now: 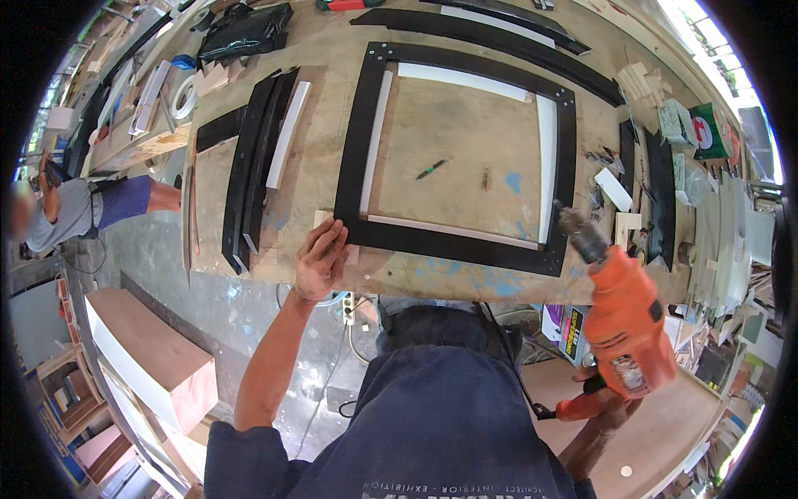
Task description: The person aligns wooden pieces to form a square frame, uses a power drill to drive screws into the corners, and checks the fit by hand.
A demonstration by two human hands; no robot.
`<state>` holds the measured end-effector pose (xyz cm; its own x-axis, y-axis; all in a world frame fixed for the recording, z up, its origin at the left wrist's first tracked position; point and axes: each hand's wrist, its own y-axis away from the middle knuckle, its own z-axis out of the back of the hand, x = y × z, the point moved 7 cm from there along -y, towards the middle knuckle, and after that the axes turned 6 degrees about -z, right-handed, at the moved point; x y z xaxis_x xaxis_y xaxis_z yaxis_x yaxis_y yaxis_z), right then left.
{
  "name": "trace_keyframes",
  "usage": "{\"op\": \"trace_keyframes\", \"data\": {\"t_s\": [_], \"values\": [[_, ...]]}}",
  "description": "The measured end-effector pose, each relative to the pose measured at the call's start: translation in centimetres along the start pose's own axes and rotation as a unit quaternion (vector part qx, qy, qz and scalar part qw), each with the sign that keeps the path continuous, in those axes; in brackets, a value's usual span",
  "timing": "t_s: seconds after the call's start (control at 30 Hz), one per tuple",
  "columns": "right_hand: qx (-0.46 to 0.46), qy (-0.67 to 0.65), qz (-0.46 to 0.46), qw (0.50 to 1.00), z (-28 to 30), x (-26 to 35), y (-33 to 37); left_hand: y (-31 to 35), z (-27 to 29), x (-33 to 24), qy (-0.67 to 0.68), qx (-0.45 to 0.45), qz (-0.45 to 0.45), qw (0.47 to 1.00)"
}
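Black frame (457, 247) sits upper centre on the workbench (320, 166), lower side just in from the near edge, with a decent gap of tabletop on its left before you hit the white strip (289, 137) and black strips (247, 166). Left hand (320, 258) has bent fingers on the frame's lower-left corner — thumb's hidden, so can't tell if it's pinching or just resting — while the right hand (615, 406), lower right, is wrapped round the orange drill (628, 324).

Bright, glare upper right, fisheye-bent edges, black corners, orange drill (625, 320) perhaps slightly blurred
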<state>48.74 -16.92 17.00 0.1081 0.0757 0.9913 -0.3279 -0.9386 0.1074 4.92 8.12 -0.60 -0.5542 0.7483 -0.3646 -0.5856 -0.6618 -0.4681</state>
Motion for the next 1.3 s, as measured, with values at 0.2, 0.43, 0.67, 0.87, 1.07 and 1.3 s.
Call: {"op": "trace_keyframes", "data": {"t_s": [0.2,0.43,0.67,0.87,1.07,1.3], "values": [[0.005,0.359,0.018,0.933,-10.1,3.2,-0.8,0.1,1.0,0.3,0.003,0.015,-0.008,1.000],[0.064,0.487,-0.035,0.870,-20.8,2.9,-3.6,0.4,-0.4,0.1,0.052,0.021,0.031,0.998],[0.124,0.483,-0.112,0.859,-25.7,1.0,-4.6,0.8,-0.3,0.9,0.108,0.030,0.047,0.993],[0.129,0.478,-0.119,0.861,-27.3,0.2,-5.0,1.0,-0.5,1.1,0.132,0.025,0.067,0.989],[0.149,0.488,-0.145,0.848,-28.7,0.1,-6.5,0.8,-0.3,1.3,0.149,0.027,0.072,0.986],[0.166,0.496,-0.163,0.837,-29.3,0.5,-7.3,1.0,-0.6,1.3,0.160,0.031,0.075,0.984]]}}
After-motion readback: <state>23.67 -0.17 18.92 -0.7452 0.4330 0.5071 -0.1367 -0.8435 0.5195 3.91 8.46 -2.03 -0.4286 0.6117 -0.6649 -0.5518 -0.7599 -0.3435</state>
